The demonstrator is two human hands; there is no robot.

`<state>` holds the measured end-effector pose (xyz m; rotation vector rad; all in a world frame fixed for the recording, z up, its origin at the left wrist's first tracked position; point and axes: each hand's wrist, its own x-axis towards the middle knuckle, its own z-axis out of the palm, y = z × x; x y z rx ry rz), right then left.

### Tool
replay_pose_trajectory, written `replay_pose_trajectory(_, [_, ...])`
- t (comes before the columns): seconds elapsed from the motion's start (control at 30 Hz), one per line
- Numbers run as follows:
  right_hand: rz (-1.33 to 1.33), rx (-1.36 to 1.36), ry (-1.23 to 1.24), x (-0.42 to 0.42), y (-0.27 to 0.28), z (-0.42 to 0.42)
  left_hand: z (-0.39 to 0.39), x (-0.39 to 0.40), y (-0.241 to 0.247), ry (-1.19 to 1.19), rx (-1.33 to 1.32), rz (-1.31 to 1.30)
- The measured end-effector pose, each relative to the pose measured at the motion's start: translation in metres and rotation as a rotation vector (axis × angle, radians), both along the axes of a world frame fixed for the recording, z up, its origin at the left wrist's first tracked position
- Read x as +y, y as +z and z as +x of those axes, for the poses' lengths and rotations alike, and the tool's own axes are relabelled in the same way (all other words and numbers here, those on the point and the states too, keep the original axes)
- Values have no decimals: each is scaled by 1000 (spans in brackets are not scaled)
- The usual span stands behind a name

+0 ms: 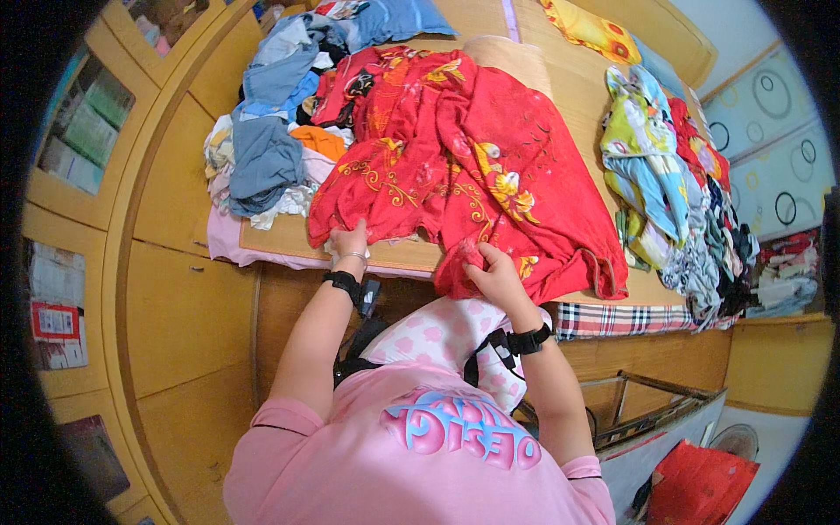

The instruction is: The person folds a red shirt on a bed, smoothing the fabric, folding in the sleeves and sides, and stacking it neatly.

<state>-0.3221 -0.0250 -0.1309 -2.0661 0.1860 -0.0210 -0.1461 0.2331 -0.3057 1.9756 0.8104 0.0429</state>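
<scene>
A large red cloth with yellow floral patterns [420,157] lies rumpled across the bed in front of me. At its near left edge is my left hand [349,241], its fingers partly under the cloth; whether they grip it cannot be told. My right hand [493,272] pinches a bunched part of the red cloth between thumb and fingers, close to the bed's near edge. The cloth's right corner hangs by that edge, over my patterned trousers [436,331]. A pale cloth shows close by my left wrist.
Piled clothes [269,157] lie left of the red cloth, and another heap [646,164] lies to the right. Behind are a blue pillow [407,20] and a yellow pillow [590,33]. Wooden cabinets [190,315] stand at the left, a metal frame [656,407] at the lower right.
</scene>
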Motion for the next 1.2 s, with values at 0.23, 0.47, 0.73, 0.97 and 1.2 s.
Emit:
replay_pose_trajectory(0.23, [-7, 119, 32, 14, -16, -4, 45, 26, -40, 422, 142, -790])
replay_pose_trajectory(0.47, [103, 139, 139, 38, -18, 6, 71, 137, -137, 400, -238, -890])
replay_pose_trajectory(0.73, [185, 9, 95, 22, 13, 13, 50, -9, 114, -469, -630, -336])
replay_pose_trajectory(0.97, [340, -189, -63, 22, 91, 20, -27, -102, 236, -1112, -456, -995])
replay_pose_trajectory(1.2, [237, -235, -92, -9, 87, -14, -70, -137, 227, -1197, -155, -1099])
